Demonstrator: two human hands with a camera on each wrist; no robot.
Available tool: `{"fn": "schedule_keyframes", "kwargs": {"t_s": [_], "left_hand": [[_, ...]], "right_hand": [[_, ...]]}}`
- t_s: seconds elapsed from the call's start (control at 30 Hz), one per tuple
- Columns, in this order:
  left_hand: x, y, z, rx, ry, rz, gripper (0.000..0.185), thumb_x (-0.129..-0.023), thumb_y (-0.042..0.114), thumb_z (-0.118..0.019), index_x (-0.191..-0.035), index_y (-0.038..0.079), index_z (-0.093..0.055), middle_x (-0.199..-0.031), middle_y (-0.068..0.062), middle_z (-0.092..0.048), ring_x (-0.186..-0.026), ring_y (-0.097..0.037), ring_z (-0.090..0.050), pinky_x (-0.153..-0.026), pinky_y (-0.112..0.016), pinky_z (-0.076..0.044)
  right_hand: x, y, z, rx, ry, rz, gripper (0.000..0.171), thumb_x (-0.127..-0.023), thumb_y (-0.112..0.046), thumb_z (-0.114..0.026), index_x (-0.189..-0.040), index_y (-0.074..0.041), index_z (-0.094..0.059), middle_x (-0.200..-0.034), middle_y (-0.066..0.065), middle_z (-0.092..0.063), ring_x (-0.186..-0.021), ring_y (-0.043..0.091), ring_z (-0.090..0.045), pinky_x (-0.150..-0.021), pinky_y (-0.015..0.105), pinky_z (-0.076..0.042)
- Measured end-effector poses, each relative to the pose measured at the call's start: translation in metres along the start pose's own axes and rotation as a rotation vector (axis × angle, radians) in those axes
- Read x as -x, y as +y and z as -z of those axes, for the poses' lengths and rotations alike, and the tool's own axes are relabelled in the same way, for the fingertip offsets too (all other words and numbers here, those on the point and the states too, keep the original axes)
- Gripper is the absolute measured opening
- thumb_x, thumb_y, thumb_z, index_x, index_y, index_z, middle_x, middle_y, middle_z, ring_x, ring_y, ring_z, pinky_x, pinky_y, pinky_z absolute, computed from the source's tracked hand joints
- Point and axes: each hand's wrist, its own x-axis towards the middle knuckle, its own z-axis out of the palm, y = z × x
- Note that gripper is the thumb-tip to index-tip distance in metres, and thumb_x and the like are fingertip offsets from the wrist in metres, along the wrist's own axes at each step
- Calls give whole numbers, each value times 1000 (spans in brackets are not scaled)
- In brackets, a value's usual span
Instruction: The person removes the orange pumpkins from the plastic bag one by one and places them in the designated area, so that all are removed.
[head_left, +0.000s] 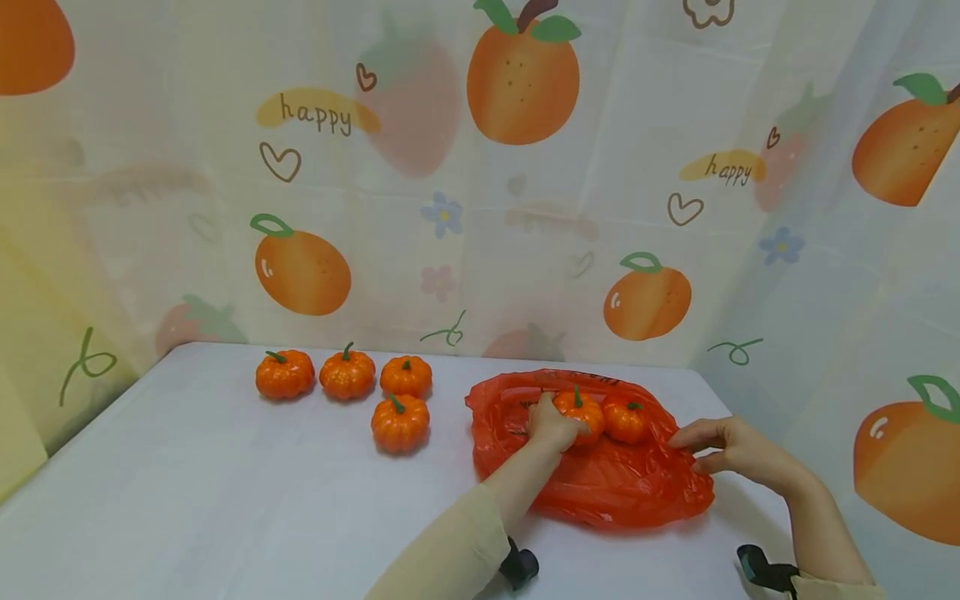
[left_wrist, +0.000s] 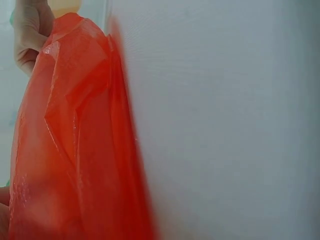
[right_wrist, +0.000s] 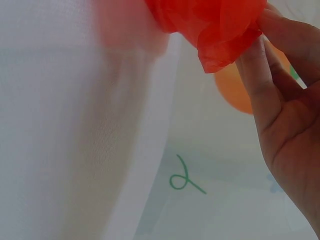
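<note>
Around you hangs a pale curtain [head_left: 480, 208] printed with oranges, strawberries and the word "happy"; it backs the scene and wraps round on both sides. In front of you lies the white tabletop [head_left: 187, 500], which carries everything else.

On the right half of the tabletop lies a red plastic bag [head_left: 607, 483], crumpled and flat, its mouth turned to the far edge. Two small pumpkins sit at that mouth: one pumpkin [head_left: 583, 410] under your left hand and a second pumpkin [head_left: 627, 419] just beside it on the right, the two touching or nearly so.

Your left hand [head_left: 551, 425] reaches over the bag and its fingers curl round the nearer side of the first pumpkin, holding it. Your right hand [head_left: 731, 450] is at the bag's right edge; the right wrist view shows the fingers [right_wrist: 260, 75] nearly straight, pinching a fold of the red plastic between the fingers and what seems to be the thumb, so it holds the bag narrowly rather than spread wide.

To the left of the bag, well apart from it, stand four loose pumpkins: a row of three [head_left: 345, 375] along the far side and a single pumpkin [head_left: 401, 423] just in front of the rightmost one.

The left wrist view shows only the red plastic against the tabletop, with your right hand at its far end.
</note>
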Motion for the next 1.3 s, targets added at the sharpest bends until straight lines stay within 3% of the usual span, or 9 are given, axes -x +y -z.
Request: {"fn": "schedule_keyframes", "kwargs": {"t_s": [0.5,0.83,0.97,1.2,1.3], "left_hand": [[4,4,17,26,-116,-48,74,-75,5,-82,-141,10,-48,-139,-13,-50,-120,-31,-51,-108,-52,-48],[10,9,36,-17,-165,-101,74,-76,9,-82,-142,13,-47,-140,-12,-51,-119,-29,-52,-103,-48,-52],[11,11,45,-37,-172,-117,75,-77,11,-82,-142,15,-46,-141,-10,-51,-122,-29,-51,-102,-47,-53],[12,13,63,-51,-192,-161,76,-76,13,-82,-143,17,-46,-142,-8,-50,-122,-28,-51,-102,-46,-53],[11,13,70,-47,-199,-193,76,-75,13,-82,-143,16,-47,-141,-8,-54,-119,-26,-54,-100,-43,-54]], "right_hand": [[-1,-4,0,26,15,-23,35,-87,-4,-64,-121,4,-67,-121,8,-69,-97,-5,-62,-77,27,-60],[0,-5,-2,25,12,-29,35,-88,-4,-64,-122,4,-66,-125,24,-64,-97,-5,-62,-77,28,-60],[0,-5,-2,12,12,-29,35,-88,-4,-64,-122,4,-66,-124,21,-66,-97,-4,-63,-77,29,-60],[0,-2,-1,-1,10,-19,35,-88,-4,-63,-122,4,-66,-120,2,-70,-98,-4,-63,-77,29,-60],[0,-2,-2,-5,10,-24,35,-88,-4,-63,-123,4,-66,-121,5,-70,-98,-4,-63,-77,29,-61]]}}
